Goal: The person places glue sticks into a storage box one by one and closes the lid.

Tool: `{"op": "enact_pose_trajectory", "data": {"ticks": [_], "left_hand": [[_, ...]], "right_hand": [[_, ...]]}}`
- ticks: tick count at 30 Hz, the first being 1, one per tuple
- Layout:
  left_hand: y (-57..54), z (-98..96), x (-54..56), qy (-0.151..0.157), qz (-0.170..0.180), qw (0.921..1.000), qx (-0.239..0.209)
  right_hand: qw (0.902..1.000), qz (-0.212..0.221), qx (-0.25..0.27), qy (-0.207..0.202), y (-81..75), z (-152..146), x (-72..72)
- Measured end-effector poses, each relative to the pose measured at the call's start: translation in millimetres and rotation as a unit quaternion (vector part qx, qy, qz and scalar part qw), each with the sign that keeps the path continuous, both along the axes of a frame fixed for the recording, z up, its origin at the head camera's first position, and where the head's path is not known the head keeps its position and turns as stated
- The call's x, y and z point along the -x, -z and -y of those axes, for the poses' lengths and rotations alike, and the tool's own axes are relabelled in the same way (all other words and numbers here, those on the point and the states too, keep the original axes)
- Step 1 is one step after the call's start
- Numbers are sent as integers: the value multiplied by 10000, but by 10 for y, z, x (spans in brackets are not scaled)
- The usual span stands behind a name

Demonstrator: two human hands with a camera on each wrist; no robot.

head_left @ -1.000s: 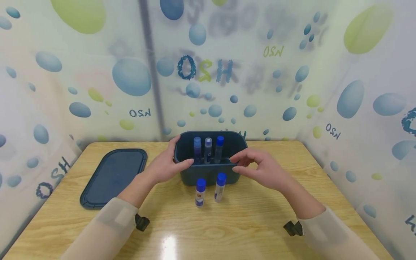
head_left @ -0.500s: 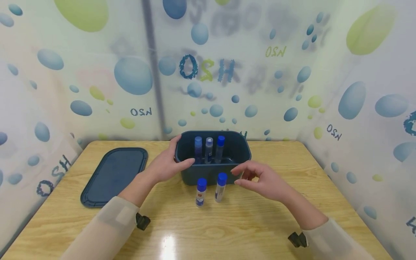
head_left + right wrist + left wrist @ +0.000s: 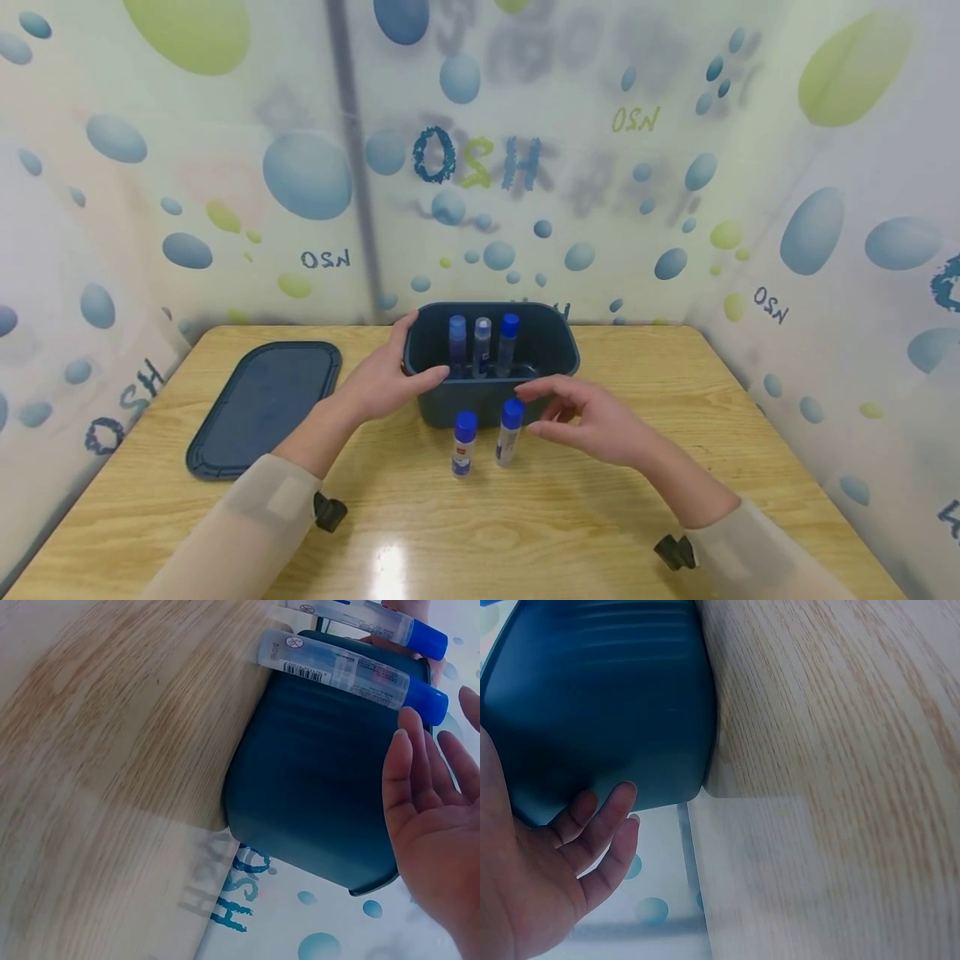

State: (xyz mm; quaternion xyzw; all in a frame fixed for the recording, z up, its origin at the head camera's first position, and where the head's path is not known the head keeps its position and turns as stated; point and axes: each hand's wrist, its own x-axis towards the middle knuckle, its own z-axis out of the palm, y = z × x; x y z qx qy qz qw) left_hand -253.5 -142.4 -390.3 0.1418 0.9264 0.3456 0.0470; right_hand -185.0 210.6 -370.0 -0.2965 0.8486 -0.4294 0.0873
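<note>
A dark blue plastic bin (image 3: 465, 404) stands on the table with three upright glue sticks inside: a left one (image 3: 457, 342), a middle one (image 3: 482, 342) and a right one (image 3: 507, 342). My left hand (image 3: 382, 383) holds the bin's left end, thumb over the front rim and fingers along the outer side. In front of the bin stand two more blue-capped glue sticks, one on the left (image 3: 463, 446) and one on the right (image 3: 508, 433). My right hand (image 3: 600, 421) is beside the right one's cap, thumb and forefinger apart, nothing held; the right wrist view shows its fingertips close to that cap (image 3: 426, 701).
A dark blue lid (image 3: 262, 408) lies flat on the wooden table (image 3: 480, 533), left of the bin. Printed curtains (image 3: 480, 233) rise behind the table and on both sides. Each sleeve has a small black device at the cuff, such as the right device (image 3: 675, 552).
My right hand has come out over the bin's front rim, then lowered and shifted left towards the right front glue stick. My left hand has stayed on the bin.
</note>
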Motion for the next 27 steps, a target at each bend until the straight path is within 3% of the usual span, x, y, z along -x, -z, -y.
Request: {"op": "enact_pose_trajectory", "data": {"ticks": [27], "left_hand": [[17,2,12,20,-43,10000,-12]], "right_hand": [[9997,182,-136,74,68,135,-15]]}}
